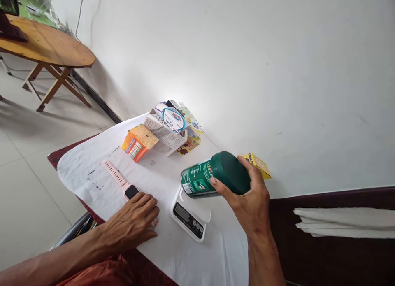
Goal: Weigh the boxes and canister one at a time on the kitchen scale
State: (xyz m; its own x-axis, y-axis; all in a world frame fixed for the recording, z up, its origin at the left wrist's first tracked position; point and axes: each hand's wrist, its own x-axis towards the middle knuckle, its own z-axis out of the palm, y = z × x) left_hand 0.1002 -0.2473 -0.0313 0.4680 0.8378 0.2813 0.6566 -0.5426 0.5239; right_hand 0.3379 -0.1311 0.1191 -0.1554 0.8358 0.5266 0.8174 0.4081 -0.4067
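Note:
My right hand point(249, 199) is wrapped round the dark green lidded end of a canister point(200, 177). The canister is tilted on its side over a white digital scale point(189, 216); whether it touches the scale's plate I cannot tell. The scale's small display looks blank. My left hand point(134, 220) lies palm down on the white cloth, fingers stretched out and close together. Its fingers lie at the lower edge of a smartwatch point(131, 191) with a pale pink strap, covering part of it. A bit of something pinkish shows beside the left fingers.
An orange box point(138, 143) and a pile of cartons point(168, 131) stand toward the back of the cloth-covered table point(108, 203). A yellow box point(259, 166) is behind my right hand, by the white wall. A wooden folding table point(52, 43) stands at the far left.

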